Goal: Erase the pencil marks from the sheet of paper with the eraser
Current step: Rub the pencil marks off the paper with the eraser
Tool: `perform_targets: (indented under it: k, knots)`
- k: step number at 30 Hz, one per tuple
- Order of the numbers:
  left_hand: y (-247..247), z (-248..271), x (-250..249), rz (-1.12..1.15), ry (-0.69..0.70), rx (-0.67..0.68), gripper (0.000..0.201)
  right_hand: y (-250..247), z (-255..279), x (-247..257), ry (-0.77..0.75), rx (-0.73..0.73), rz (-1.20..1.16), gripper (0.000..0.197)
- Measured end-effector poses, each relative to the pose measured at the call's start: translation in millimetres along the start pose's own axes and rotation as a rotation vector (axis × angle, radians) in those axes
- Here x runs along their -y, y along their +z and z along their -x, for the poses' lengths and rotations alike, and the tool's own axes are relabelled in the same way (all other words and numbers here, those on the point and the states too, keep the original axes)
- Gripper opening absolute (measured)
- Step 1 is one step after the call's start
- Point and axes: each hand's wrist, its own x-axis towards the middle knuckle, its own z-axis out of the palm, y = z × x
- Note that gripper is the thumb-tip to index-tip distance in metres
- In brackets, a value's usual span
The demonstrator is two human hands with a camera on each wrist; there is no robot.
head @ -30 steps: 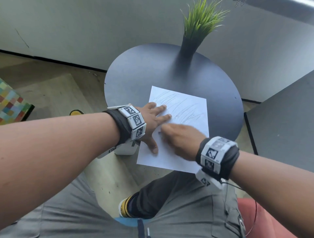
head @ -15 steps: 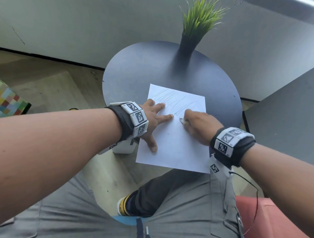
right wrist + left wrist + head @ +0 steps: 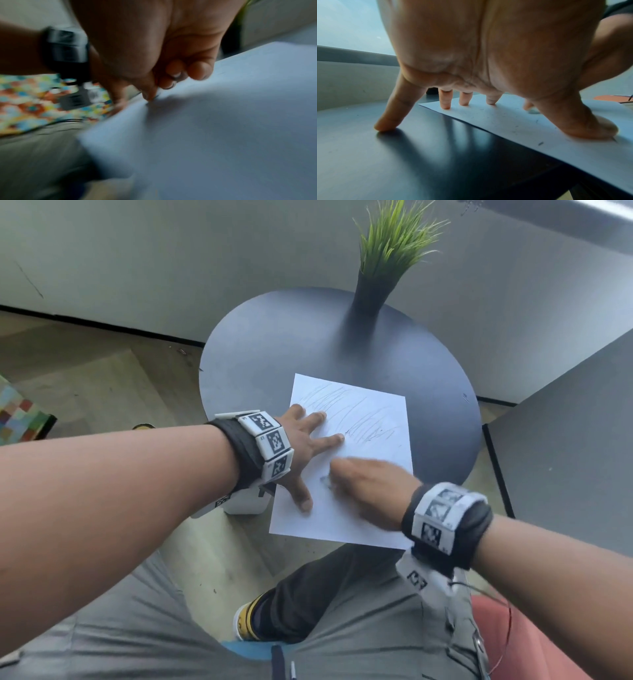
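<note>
Now left hand [image 3: 301,440] spread flat on paper [image 3: 370,412], right hand [image 3: 368,486] pinching eraser [image 3: 325,481] beside left thumb

i see the white sheet of paper [image 3: 359,422] lying flat, pencil marks [image 3: 356,414] across its far half, a blurred pale eraser [image 3: 325,481] on it.

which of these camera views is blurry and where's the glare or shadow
Right wrist view: heavy motion blur over the right hand and paper. Head view: mostly sharp, only that hand smeared. Left wrist view: sharp, the left hand casts finger shadows and window glare streaks the table.
</note>
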Motion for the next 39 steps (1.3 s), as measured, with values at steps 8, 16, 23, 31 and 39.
perform_targets:
  k: [8, 16, 23, 31, 39]
  knots:
    - [0.9, -0.6, -0.1, 0.011, -0.012, 0.001, 0.131, 0.4, 7.5, 7.8, -0.056, 0.004, 0.023, 0.007]
    - [17.1, -4.3, -1.5, 0.019, -0.013, -0.038, 0.125, -19.2, -10.6, -64.5, 0.379, -0.157, -0.013, 0.029]
    - [36.1, 1.5, 19.3, 0.223, -0.161, -0.268, 0.11, -23.8, -15.7, -74.3, 0.459, -0.182, -0.11, 0.023]
    - [40.1, -8.3, 16.9, 0.227, -0.102, -0.159, 0.133, -23.5, -37.0, -22.6, 0.273, -0.214, -0.621, 0.012]
    - [47.0, -9.0, 17.6, 0.262, -0.086, -0.169, 0.14, -17.1, -52.9, -8.4, 0.228, -0.128, -0.428, 0.021]
